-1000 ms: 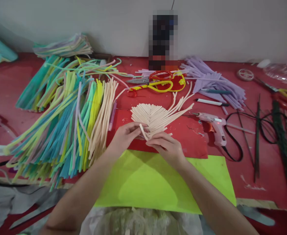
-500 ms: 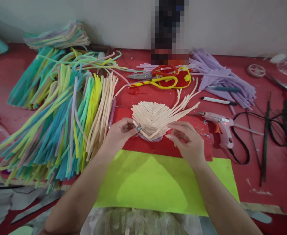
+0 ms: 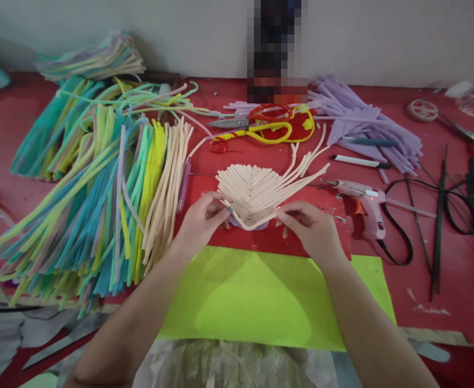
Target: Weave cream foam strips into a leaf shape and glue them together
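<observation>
A leaf-shaped piece of cream pipe cleaners (image 3: 250,188) lies before me, its rows meeting in a V along the middle. Loose stem ends fan out from it to the upper right. Beneath its lower tip shows a lilac layer (image 3: 261,226). My left hand (image 3: 208,215) pinches the lower left edge, thumb and forefinger on a cream pipe cleaner that bends round the tip. At the lower right edge, my right hand (image 3: 307,221) has the other side of that stem between thumb and forefinger.
Bundles of coloured pipe cleaners (image 3: 99,205) cover the left. Behind the work lie yellow-handled scissors (image 3: 269,132) and lilac pipe cleaners (image 3: 354,124). A corded pink glue gun (image 3: 366,202) and a marker (image 3: 360,161) are at right. A lime-green sheet (image 3: 269,302) lies in front.
My right hand has moved slightly left and closed its pinch on the stem at the right edge. The cream stem now follows the V at the lower tip more closely. My left hand keeps its place.
</observation>
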`<state>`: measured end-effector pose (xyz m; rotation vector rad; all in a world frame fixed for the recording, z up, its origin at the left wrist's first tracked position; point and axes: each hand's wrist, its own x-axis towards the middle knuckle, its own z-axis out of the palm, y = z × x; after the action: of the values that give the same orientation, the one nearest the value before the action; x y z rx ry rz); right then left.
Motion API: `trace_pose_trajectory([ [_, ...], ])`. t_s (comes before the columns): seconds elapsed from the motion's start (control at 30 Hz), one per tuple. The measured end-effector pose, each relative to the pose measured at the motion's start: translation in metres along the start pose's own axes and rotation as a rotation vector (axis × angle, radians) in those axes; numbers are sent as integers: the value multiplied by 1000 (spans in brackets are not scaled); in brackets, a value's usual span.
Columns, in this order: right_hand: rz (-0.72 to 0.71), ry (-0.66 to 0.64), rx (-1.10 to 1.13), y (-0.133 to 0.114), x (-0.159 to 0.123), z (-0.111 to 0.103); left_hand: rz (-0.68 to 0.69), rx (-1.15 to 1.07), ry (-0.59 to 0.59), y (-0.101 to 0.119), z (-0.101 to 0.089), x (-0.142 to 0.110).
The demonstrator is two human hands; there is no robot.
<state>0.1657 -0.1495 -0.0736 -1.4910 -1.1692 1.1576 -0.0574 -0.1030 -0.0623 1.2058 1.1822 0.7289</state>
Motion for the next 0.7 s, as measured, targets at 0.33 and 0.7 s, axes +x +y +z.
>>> trace_pose_trajectory([
  [0.33, 73, -79, -100, -5, 2, -17, 107, 384, 122, 0, -10, -2],
  [0.7, -59, -24, -397, 5, 2, -15, 175, 599, 115, -3, -10, -2],
])
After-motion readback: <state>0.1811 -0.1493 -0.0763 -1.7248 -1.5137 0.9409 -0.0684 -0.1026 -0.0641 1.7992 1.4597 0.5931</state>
